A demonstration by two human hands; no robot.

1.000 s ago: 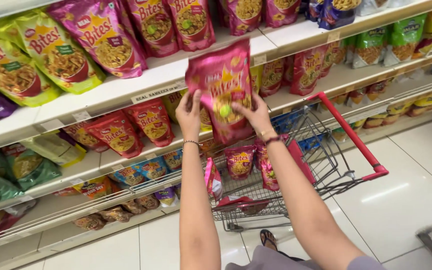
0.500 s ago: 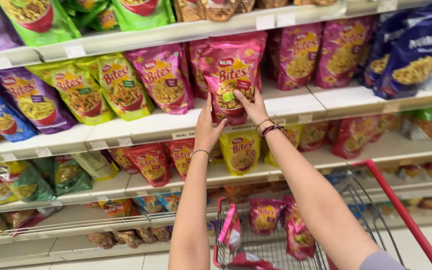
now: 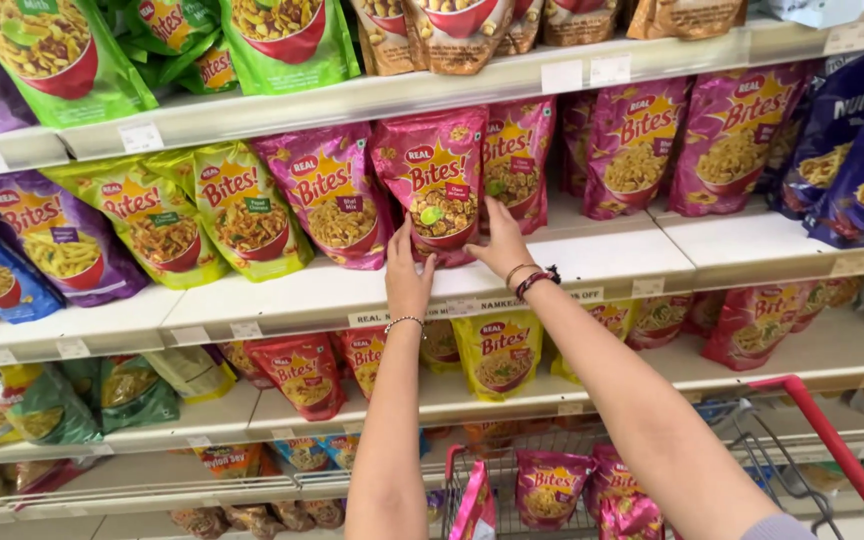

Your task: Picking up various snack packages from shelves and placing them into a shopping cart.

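A pink snack pouch (image 3: 439,185) stands upright on the white middle shelf (image 3: 592,262), held from below by both hands. My left hand (image 3: 407,272) grips its lower left corner, and my right hand (image 3: 500,243) presses its lower right edge. A beaded bracelet sits on the left wrist and dark bands on the right. Matching pink pouches (image 3: 330,195) stand on either side of it.
Yellow-green pouches (image 3: 242,210), purple and blue bags (image 3: 47,240) fill the shelf to the left, dark blue bags (image 3: 852,160) the right. Red and yellow pouches (image 3: 500,345) line the shelf below. A red-handled wire cart (image 3: 822,440) holding pink pouches (image 3: 552,485) stands at the bottom right.
Both hands have lifted the pink pouch from above the cart up to the middle shelf and stood it among the other pink pouches. The view has tilted upward.
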